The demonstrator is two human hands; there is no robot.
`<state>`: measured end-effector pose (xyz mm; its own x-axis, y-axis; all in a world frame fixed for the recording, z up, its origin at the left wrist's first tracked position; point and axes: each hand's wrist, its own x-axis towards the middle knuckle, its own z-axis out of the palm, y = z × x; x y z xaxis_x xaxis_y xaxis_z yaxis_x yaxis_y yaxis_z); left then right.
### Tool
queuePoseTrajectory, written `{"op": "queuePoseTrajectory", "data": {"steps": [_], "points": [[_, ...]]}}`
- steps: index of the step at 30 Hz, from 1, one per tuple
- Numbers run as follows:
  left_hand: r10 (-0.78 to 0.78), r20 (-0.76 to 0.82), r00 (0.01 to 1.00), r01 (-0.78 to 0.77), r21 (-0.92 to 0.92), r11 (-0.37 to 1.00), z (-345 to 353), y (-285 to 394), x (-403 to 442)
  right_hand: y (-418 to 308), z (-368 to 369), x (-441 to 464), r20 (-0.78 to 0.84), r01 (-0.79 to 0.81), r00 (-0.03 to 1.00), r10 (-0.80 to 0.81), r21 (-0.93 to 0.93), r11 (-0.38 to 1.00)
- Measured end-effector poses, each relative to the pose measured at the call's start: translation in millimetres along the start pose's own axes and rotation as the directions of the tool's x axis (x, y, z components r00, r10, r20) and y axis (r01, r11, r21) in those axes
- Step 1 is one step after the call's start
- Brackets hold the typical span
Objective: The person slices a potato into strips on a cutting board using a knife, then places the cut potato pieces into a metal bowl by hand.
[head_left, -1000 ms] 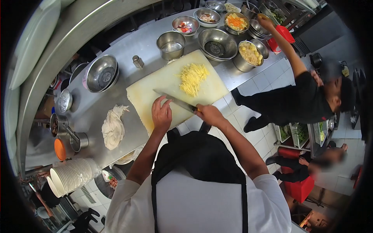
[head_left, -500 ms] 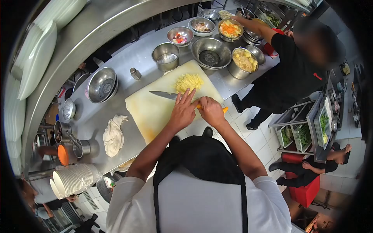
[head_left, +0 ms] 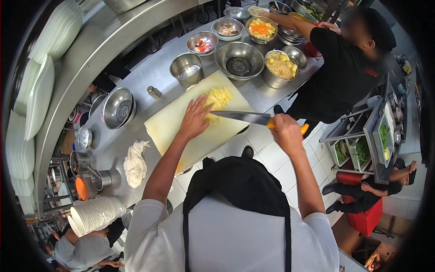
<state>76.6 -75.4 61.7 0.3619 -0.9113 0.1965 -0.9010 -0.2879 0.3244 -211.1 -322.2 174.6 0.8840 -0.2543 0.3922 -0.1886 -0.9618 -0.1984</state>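
My right hand (head_left: 287, 132) is wrapped round the yellow-orange handle of a large kitchen knife (head_left: 242, 117), out past the board's right edge. The blade points left across the cutting board (head_left: 174, 122), its tip close to my left fingers. My left hand (head_left: 195, 119) lies with fingers spread at the left side of a pile of pale yellow julienned strips (head_left: 219, 98). A few strips sit just below the blade near its tip. Whether my left fingertips touch the blade cannot be made out.
Behind the board stand a steel pot (head_left: 186, 68), a wide steel bowl (head_left: 239, 61) and a pot of pale cut vegetables (head_left: 279, 68). A crumpled cloth (head_left: 135, 164) and a shaker (head_left: 154, 92) lie to the left. A co-worker in black (head_left: 335, 72) reaches over bowls at right.
My right hand has moved right with the knife, drawing its blade right across the board's edge. My left hand has shifted left and up, fingers now spread beside the strips. The view has shifted slightly.
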Motion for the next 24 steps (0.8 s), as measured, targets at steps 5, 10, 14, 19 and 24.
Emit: {"op": "queuePoseTrajectory", "data": {"steps": [5,10,14,19,24], "points": [[-0.204,-0.128,0.971,0.186,-0.144,0.972,2.1,-17.5,-11.3,5.1,-22.6,-24.1,0.004,-0.261,0.965,0.263,0.13,0.956],[-0.488,-0.262,0.833,0.307,-0.515,0.8,16.4,-40.0,-39.9,-19.5,27.9,-53.1,0.298,-0.476,0.876,0.38,0.401,0.783],[-0.697,-0.267,0.665,0.252,-0.799,0.546,49.4,-67.4,-71.8,-40.3,55.7,-51.3,0.465,-0.347,0.875,0.133,0.413,0.842],[-0.757,-0.271,0.595,0.299,-0.8,0.521,45.8,-58.0,-95.6,-37.9,81.2,-24.5,0.555,-0.28,0.831,0.048,0.341,0.897],[-0.757,-0.294,0.584,0.319,-0.774,0.547,44.5,-41.8,-102.0,-24.2,89.0,4.8,0.478,-0.254,0.872,0.111,0.246,0.935]]}}
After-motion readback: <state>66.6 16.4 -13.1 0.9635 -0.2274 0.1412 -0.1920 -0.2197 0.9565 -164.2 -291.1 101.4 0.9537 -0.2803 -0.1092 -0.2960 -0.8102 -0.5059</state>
